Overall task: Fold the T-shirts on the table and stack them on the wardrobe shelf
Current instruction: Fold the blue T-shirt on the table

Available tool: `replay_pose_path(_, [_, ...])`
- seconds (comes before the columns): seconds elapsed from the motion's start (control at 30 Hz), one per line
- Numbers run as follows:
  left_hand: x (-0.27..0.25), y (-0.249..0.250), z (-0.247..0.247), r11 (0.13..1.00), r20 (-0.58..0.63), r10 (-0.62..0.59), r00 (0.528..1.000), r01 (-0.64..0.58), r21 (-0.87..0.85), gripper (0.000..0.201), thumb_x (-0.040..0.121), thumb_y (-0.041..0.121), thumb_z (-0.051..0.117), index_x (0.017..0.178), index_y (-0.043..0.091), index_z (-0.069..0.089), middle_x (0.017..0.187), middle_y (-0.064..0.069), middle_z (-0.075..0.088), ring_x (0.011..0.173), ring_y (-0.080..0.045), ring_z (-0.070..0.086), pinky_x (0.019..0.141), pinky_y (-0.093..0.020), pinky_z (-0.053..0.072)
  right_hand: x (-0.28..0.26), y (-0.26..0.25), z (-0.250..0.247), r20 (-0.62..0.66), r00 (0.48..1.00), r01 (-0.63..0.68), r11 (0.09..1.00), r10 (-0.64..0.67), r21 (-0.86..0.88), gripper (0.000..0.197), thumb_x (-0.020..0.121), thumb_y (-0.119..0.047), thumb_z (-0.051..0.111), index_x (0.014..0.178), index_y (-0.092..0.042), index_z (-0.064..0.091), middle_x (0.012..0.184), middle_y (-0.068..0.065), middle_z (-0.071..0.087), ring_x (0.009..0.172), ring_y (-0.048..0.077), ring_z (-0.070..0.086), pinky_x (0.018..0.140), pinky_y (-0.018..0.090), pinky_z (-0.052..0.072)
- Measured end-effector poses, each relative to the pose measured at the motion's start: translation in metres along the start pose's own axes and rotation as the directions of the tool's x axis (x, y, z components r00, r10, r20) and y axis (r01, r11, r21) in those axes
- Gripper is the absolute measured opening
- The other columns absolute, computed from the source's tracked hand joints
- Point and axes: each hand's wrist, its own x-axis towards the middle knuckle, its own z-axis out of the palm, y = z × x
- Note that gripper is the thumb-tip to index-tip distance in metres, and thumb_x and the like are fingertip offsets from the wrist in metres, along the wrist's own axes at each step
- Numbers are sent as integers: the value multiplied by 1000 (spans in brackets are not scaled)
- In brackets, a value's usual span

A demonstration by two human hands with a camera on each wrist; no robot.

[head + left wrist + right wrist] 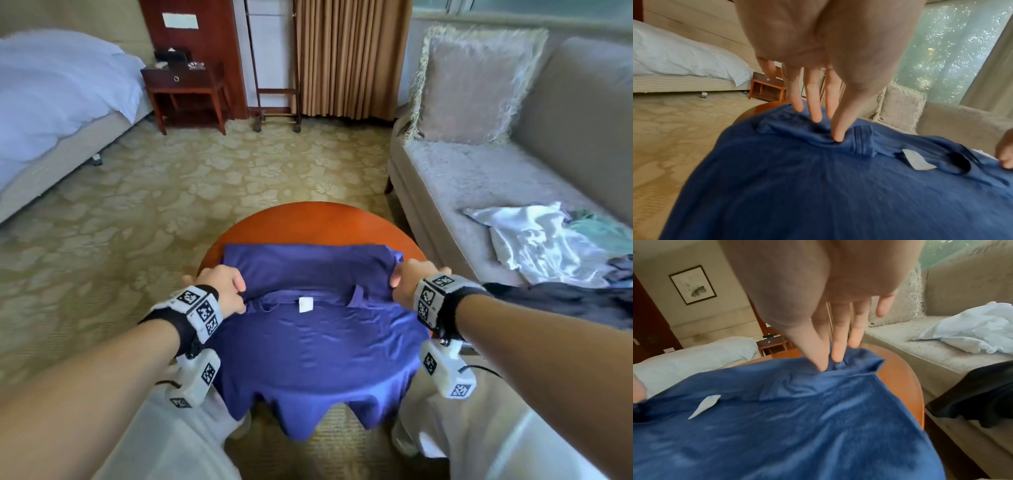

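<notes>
A blue T-shirt (315, 342) lies over the round orange table (318, 222), its near hem hanging off the front edge. A white label (306, 304) shows at the neck, and the far part is folded back towards me. My left hand (226, 291) pinches the shirt's left shoulder fold between thumb and fingers (836, 129). My right hand (409, 281) pinches the right shoulder fold the same way, fingers (822, 363) dug into the cloth. The blue T-shirt (818, 186) fills the left wrist view, and the blue T-shirt (787, 418) fills the right wrist view.
A beige sofa (479, 178) stands right of the table with a fringed cushion (476, 85), a white garment (541, 246) and a dark garment (565, 301). A bed (58, 102) is at the left, a wooden nightstand (185, 92) behind. Patterned carpet surrounds the table.
</notes>
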Motion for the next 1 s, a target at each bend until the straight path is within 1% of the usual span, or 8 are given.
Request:
replay_pose_path(0.2, [-17,24,18,963,-52,221,974,-209,168,34,75,20,73,105,34,63,104,14,63,111,-12,53,84,-31,25,-1,-15,28,127,992,-9,999,3,49,49,80,-37,69,124,-43,47,129,1,46,125,36,32,104,41,31])
replay_pose_path(0.37, [-19,25,22,955,-91,262,961,-245,168,20,86,14,59,83,34,63,91,12,66,104,-15,57,79,-28,22,-1,-24,42,83,993,86,996,-84,-16,41,88,-28,57,128,-38,50,116,1,60,119,35,37,105,42,32])
replay_pose_path(0.5, [-12,14,1,983,-181,156,971,-171,-69,28,79,8,65,62,30,66,70,19,61,93,-19,61,96,-33,38,-8,-32,25,-87,991,114,988,-105,103,22,81,-19,58,97,-28,69,75,-5,56,91,25,48,103,38,31])
replay_pose_path(0.57, [-9,7,-16,947,-210,106,972,-162,-275,31,71,1,67,57,29,70,66,16,64,86,-21,61,88,-35,46,-10,-32,11,-128,989,100,969,-72,228,15,76,-17,60,82,-28,70,72,-5,54,87,24,50,87,28,40])
replay_pose_path(0.67, [-17,4,-35,945,-54,186,981,-194,-264,33,64,-8,65,53,22,71,56,10,63,72,-14,58,62,-23,41,-13,-28,-2,44,984,157,963,-170,217,8,70,-17,67,72,-24,70,74,-1,62,79,21,59,60,20,44])
replay_pose_path(0.77, [-24,1,-39,966,239,229,944,-191,-174,25,67,-9,63,61,12,75,50,11,63,61,-2,57,55,-13,39,-12,-23,2,291,923,231,967,-253,107,17,73,-25,71,89,-20,74,92,0,71,80,18,59,76,26,52])
replay_pose_path(0.9, [-6,-11,-30,955,41,84,996,-69,-290,15,71,7,72,60,18,75,74,4,72,85,-16,62,73,-27,45,7,-13,-1,124,989,51,982,-74,180,17,71,-37,67,68,-21,73,74,-6,71,76,17,65,76,26,54])
replay_pose_path(1.0, [8,-12,-24,937,-81,-36,996,5,-350,9,74,12,76,67,17,73,79,0,70,88,-23,63,78,-30,47,22,-3,-5,11,991,-132,950,135,283,20,73,-31,65,84,-16,70,86,8,69,74,25,61,66,25,45])
